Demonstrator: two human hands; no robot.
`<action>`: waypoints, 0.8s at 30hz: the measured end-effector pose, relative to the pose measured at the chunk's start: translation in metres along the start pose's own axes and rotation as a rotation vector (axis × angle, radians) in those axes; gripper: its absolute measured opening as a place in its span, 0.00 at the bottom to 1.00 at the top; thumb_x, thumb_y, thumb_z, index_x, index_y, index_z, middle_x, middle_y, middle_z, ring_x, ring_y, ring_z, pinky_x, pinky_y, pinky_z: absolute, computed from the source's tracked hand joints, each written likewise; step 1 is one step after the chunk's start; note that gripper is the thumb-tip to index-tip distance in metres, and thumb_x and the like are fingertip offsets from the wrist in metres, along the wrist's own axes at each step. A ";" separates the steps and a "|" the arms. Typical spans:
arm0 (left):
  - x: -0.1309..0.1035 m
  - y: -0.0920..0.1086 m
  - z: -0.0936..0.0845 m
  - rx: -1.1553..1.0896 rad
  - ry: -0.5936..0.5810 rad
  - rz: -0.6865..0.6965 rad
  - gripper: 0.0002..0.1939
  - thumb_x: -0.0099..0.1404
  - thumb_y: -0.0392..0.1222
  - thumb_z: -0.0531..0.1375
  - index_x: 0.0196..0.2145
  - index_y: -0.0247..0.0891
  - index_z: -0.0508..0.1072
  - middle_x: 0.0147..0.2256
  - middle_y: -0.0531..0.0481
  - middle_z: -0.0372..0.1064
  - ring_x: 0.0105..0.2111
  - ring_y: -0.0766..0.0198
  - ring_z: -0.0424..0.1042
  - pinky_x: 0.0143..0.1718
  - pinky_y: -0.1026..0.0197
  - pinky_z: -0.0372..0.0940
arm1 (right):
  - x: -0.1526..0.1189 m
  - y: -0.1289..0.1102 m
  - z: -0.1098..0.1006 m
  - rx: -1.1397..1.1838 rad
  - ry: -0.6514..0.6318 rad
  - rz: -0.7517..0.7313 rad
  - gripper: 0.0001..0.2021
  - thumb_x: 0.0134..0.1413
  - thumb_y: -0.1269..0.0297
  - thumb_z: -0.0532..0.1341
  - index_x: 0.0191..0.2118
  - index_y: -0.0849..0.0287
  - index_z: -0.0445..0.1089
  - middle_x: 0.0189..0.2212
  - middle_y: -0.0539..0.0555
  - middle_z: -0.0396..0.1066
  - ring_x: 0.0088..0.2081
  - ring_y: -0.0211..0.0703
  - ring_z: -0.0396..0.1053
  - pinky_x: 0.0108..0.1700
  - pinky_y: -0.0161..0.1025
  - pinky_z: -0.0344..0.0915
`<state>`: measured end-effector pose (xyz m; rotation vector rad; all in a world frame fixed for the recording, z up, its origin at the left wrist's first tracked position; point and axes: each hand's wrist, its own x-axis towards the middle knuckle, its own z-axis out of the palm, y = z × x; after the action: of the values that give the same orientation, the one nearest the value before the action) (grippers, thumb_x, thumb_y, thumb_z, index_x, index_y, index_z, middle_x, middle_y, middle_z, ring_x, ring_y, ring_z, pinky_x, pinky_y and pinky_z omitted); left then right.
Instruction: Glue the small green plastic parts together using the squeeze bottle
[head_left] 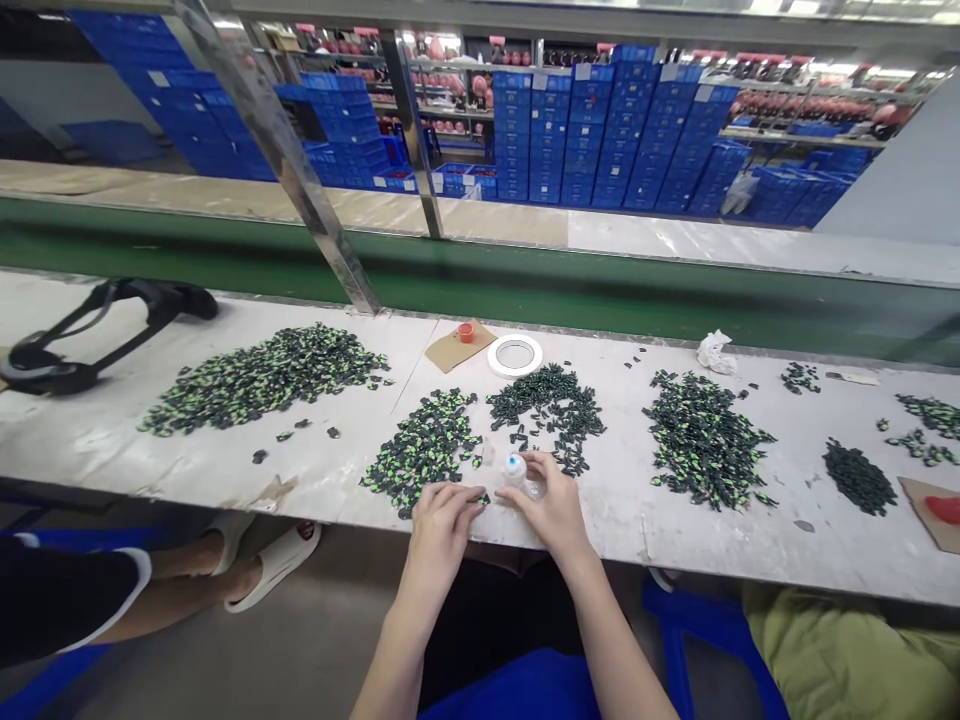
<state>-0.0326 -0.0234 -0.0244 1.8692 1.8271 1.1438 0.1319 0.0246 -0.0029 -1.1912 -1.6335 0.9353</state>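
My left hand (441, 522) is at the table's front edge, pinching a small black-and-green piece (482, 499) at its fingertips. Just to the right, my right hand (553, 503) has its thumb and fingers around a small translucent bottle (514, 470) with a blue tip, which points upward. Part of the bottle is hidden by the fingers. Beyond my left hand lies a heap of black-and-green pieces (424, 445). A looser heap of small plain dark pieces (551, 395) spreads out past my right hand.
A white tape roll (493, 355) and a red cup (466, 332) on cardboard (444, 354) sit at the back. More heaps (270, 375) (701, 440) lie left and right. A metal post (300, 180) rises behind. A person's legs (180, 592) show at left.
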 end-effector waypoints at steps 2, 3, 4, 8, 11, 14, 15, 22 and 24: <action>0.000 0.000 -0.001 0.050 -0.035 -0.012 0.09 0.61 0.36 0.59 0.37 0.43 0.78 0.34 0.47 0.76 0.40 0.51 0.66 0.42 0.48 0.65 | -0.002 0.002 -0.014 -0.045 -0.024 -0.044 0.23 0.47 0.54 0.67 0.49 0.56 0.68 0.46 0.59 0.74 0.44 0.50 0.74 0.44 0.45 0.72; 0.001 0.000 -0.002 0.066 -0.048 -0.018 0.09 0.61 0.36 0.59 0.36 0.43 0.78 0.33 0.47 0.76 0.40 0.50 0.66 0.42 0.48 0.65 | -0.002 0.004 -0.024 -0.080 -0.013 -0.063 0.22 0.49 0.54 0.66 0.50 0.55 0.68 0.47 0.58 0.74 0.45 0.49 0.73 0.43 0.45 0.72; 0.002 0.000 -0.002 0.073 -0.058 -0.022 0.08 0.61 0.36 0.59 0.35 0.43 0.78 0.33 0.47 0.76 0.40 0.50 0.66 0.41 0.48 0.65 | -0.001 0.007 -0.036 -0.126 0.018 -0.077 0.19 0.54 0.55 0.62 0.51 0.54 0.69 0.46 0.58 0.73 0.45 0.48 0.72 0.43 0.44 0.72; 0.004 -0.001 -0.003 0.046 -0.083 -0.014 0.09 0.62 0.39 0.57 0.33 0.44 0.78 0.33 0.47 0.75 0.40 0.51 0.66 0.41 0.49 0.65 | 0.015 0.020 -0.079 -0.431 0.217 -0.122 0.14 0.61 0.67 0.53 0.41 0.51 0.77 0.37 0.57 0.72 0.40 0.49 0.69 0.43 0.47 0.70; 0.002 0.000 -0.005 -0.024 -0.063 -0.009 0.09 0.63 0.41 0.56 0.33 0.44 0.78 0.34 0.47 0.75 0.40 0.52 0.67 0.42 0.50 0.66 | 0.031 0.027 -0.091 -0.592 0.119 -0.170 0.15 0.57 0.74 0.56 0.34 0.49 0.79 0.35 0.57 0.70 0.40 0.51 0.65 0.43 0.50 0.69; -0.003 0.008 -0.008 -0.115 0.008 -0.023 0.11 0.65 0.42 0.54 0.33 0.43 0.77 0.34 0.47 0.75 0.41 0.54 0.69 0.42 0.52 0.68 | 0.039 0.029 -0.089 -0.646 0.023 -0.135 0.12 0.52 0.74 0.61 0.31 0.50 0.79 0.34 0.57 0.69 0.41 0.52 0.63 0.43 0.49 0.68; -0.005 0.012 -0.009 -0.143 0.032 -0.039 0.11 0.65 0.43 0.54 0.34 0.42 0.77 0.34 0.47 0.75 0.40 0.55 0.70 0.41 0.54 0.69 | 0.040 0.029 -0.087 -0.654 0.010 -0.111 0.11 0.52 0.74 0.62 0.30 0.50 0.79 0.33 0.57 0.69 0.41 0.52 0.62 0.42 0.48 0.68; -0.013 0.042 -0.014 -0.293 0.183 -0.057 0.08 0.65 0.43 0.57 0.36 0.43 0.77 0.34 0.48 0.74 0.38 0.59 0.72 0.37 0.61 0.69 | 0.042 0.025 -0.076 -0.662 0.016 -0.110 0.10 0.59 0.65 0.57 0.30 0.54 0.75 0.32 0.58 0.69 0.39 0.52 0.62 0.36 0.45 0.67; -0.013 0.050 -0.013 -0.319 0.195 -0.031 0.07 0.65 0.42 0.58 0.36 0.43 0.77 0.34 0.48 0.74 0.37 0.60 0.71 0.37 0.61 0.69 | 0.040 0.023 -0.076 -0.602 0.078 -0.129 0.12 0.62 0.63 0.54 0.31 0.55 0.73 0.31 0.57 0.70 0.37 0.51 0.64 0.36 0.46 0.67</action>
<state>-0.0046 -0.0469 0.0143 1.5919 1.6413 1.5494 0.2040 0.0740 0.0098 -1.4679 -1.9687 0.3069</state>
